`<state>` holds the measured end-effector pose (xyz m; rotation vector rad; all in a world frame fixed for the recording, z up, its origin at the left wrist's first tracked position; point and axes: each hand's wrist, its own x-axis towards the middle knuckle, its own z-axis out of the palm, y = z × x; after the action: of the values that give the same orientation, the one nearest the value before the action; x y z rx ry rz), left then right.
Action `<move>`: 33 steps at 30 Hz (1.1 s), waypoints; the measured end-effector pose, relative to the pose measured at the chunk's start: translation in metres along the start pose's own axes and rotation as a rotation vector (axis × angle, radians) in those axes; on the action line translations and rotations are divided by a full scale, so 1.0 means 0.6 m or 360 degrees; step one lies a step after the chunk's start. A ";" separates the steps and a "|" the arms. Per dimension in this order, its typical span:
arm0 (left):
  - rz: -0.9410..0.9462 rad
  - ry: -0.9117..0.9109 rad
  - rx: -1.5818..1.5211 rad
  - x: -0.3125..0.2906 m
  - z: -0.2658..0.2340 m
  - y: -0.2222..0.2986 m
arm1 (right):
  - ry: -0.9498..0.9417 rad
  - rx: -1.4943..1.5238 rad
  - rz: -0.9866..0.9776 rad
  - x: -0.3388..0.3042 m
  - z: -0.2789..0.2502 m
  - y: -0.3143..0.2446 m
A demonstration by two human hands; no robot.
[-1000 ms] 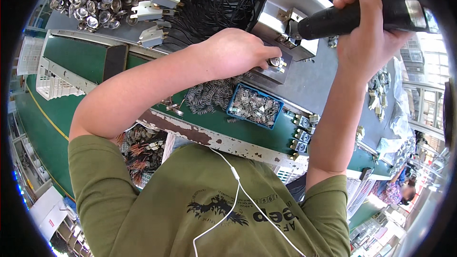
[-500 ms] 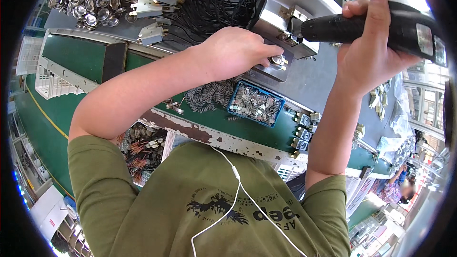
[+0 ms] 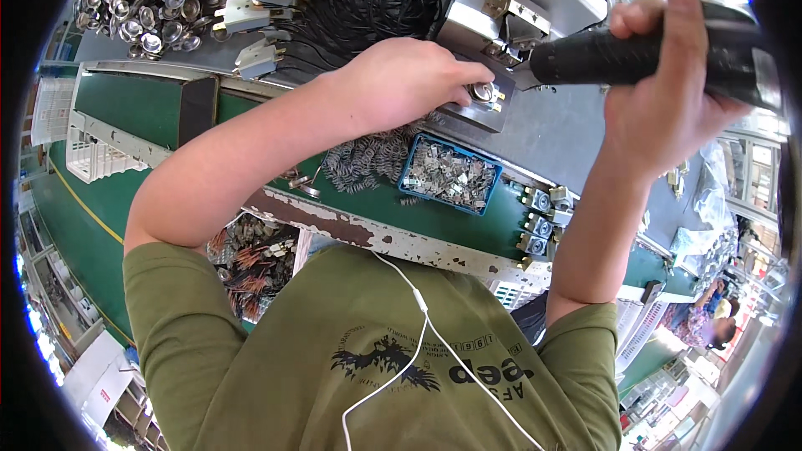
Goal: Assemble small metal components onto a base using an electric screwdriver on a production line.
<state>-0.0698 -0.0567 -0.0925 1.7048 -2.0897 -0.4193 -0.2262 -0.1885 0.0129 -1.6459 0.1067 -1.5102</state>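
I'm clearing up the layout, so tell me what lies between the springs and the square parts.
In the head view, the blue tray, filled with small metal pieces, lies between the springs and the square parts.

You have bright, mostly even light, with glare bleaching patches along both side rims. The metal cups (image 3: 171, 12) glint sharply, while the black cables (image 3: 376, 8) sink into shadow and your black tool (image 3: 581, 57) loses detail. Fisheye distortion bows the bench edge (image 3: 401, 242) before you; black corners frame a soft, indistinct background.
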 end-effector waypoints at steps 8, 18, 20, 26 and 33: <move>-0.0160 -0.0266 -0.0077 0.021 -0.023 0.002 | 0.0016 0.0001 0.0127 -0.042 -0.018 0.001; -0.0198 -0.0325 0.0019 0.019 -0.022 0.007 | 0.0316 -0.0361 0.0298 -0.062 0.033 -0.008; -0.0185 -0.0302 0.0028 0.020 -0.021 0.007 | 0.0332 -0.0338 0.0277 -0.064 0.030 -0.005; -0.0119 -0.0267 -0.0057 0.022 -0.021 0.001 | 0.0248 -0.0360 0.0358 -0.066 0.027 -0.003; -0.0002 -0.0538 -0.0071 0.033 -0.045 0.002 | 0.0220 -0.0382 0.0397 -0.080 0.030 0.000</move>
<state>-0.0608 -0.0749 -0.0657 1.7053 -2.2884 -0.7969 -0.2234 -0.1509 -0.0217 -1.6407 0.5680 -1.4588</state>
